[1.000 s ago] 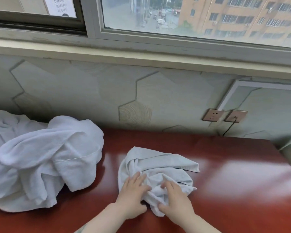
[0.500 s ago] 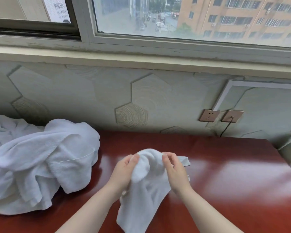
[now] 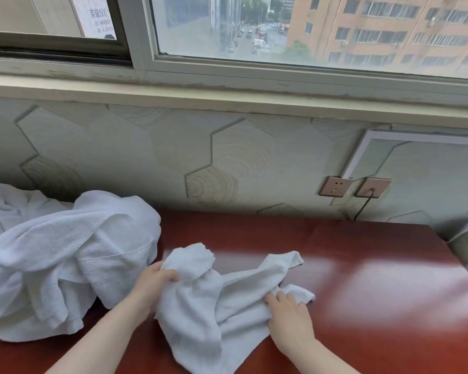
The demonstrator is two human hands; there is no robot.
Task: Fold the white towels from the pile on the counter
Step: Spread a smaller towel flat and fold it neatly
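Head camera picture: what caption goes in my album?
Two hands spread a crumpled white cloth towel on the red wooden counter.

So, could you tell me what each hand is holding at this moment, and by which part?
Both hold the small white towel: the left hand grips its bunched upper-left end, the right hand grips its right edge.

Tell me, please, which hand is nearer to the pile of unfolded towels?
Left. The left hand grips the small towel right beside the pile; the right hand is on the towel's far side.
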